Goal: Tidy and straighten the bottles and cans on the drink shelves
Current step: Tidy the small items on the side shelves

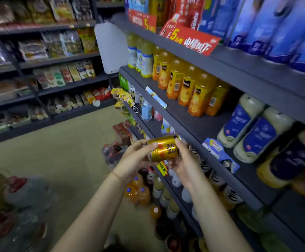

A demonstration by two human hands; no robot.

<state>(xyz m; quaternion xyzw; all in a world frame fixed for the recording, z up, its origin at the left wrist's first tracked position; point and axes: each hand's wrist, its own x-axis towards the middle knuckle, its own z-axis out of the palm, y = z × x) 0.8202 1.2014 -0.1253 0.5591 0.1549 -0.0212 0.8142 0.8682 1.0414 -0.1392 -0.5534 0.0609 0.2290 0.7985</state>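
Gold metal caught the light: a can (163, 149) lay on its side between both hands, in the air just in front of the drink shelves (193, 122). Its long axis ran nearly level, tilted a little, with one end toward the left and near the person and the other end up and to the right, toward the shelving. The red print on its side read sideways.

The left hand (135, 160) gripped the can's near end, thumb over the top and fingers curled beneath. The right hand (181, 161) clamped the far end, with a finger (180, 144) lying across the can (the rest of that hand sat below it). A thin red string (116, 175) circled the left wrist.

On the shelf above the can stood a row of orange juice bottles (190, 86), upright, with paler yellow-green bottles (140, 55) beyond them. Nearer, pale bottles with blue labels (250, 128) stood on the same board. The top shelf held blue cartons (275, 28) behind a red price sign (193, 40). Lower boards, below the hands, carried more bottles, some with blue caps (135, 190). Across the floor (71, 150), other shelving held snack bags (57, 44).
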